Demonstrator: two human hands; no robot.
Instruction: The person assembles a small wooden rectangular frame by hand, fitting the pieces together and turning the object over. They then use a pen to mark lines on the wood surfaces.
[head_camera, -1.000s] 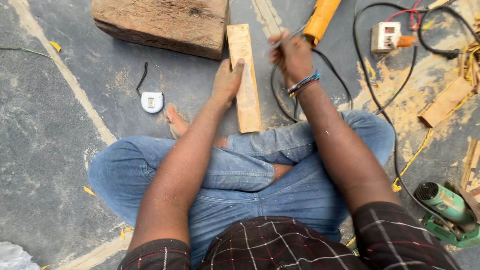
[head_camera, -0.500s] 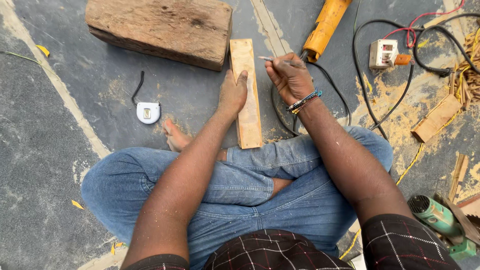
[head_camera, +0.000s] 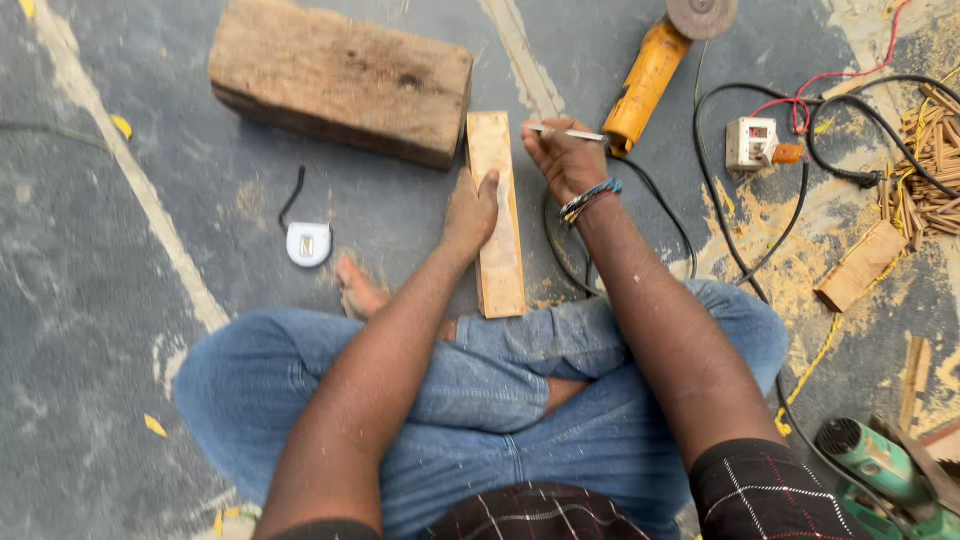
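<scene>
I sit cross-legged on a grey floor. A narrow light wooden plank (head_camera: 497, 160) lies lengthwise in front of my knees. My left hand (head_camera: 471, 212) presses flat on the plank's left edge near its middle. Just right of the plank's far end, my right hand (head_camera: 563, 158) is closed around a thin white pencil (head_camera: 560, 132) that points right. A beaded band circles my right wrist.
A thick weathered wood block (head_camera: 340, 80) lies beyond the plank. A white tape measure (head_camera: 308, 243) sits left. A yellow angle grinder (head_camera: 650, 75), black cables, a white power socket (head_camera: 751, 143), wood offcuts (head_camera: 860, 265) and a green power tool (head_camera: 880, 470) are right.
My right hand has come down from the grinder area to the plank's far end, still holding the pencil. The left hand stays on the plank.
</scene>
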